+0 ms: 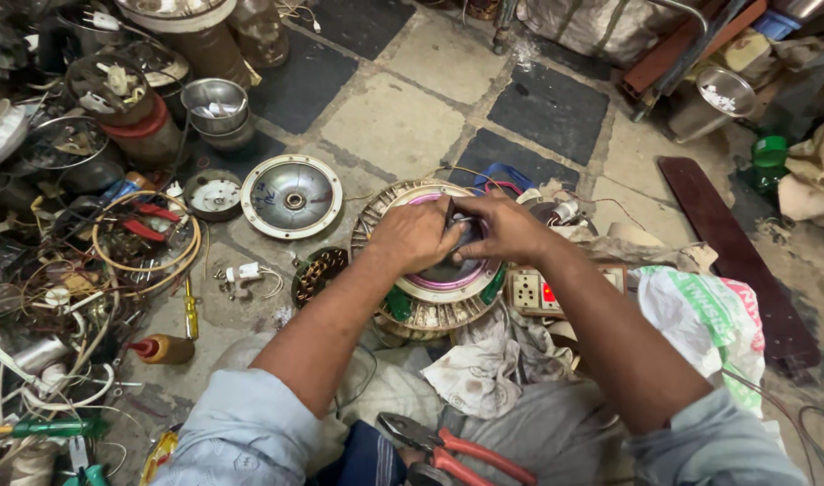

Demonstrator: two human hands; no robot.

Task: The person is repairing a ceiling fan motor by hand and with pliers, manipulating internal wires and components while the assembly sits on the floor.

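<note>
While one round metal fan motor (434, 288) lies flat, axis up, two hands work it. Left hand (416, 236) fingers curl onto it; right hand (502, 229) pinches one thin dark tool (451, 216), upright.

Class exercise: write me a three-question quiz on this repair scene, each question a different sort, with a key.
1. True or false: both hands rest on the fan motor.
2. Which tool lies on the person's lap? A) hammer B) pliers C) saw
3. Fill in: the round metal cover lies on the floor to the ____ of the motor.

Key: 1 true: left hand and right hand meet on top of it. 2 B. 3 left.
</note>
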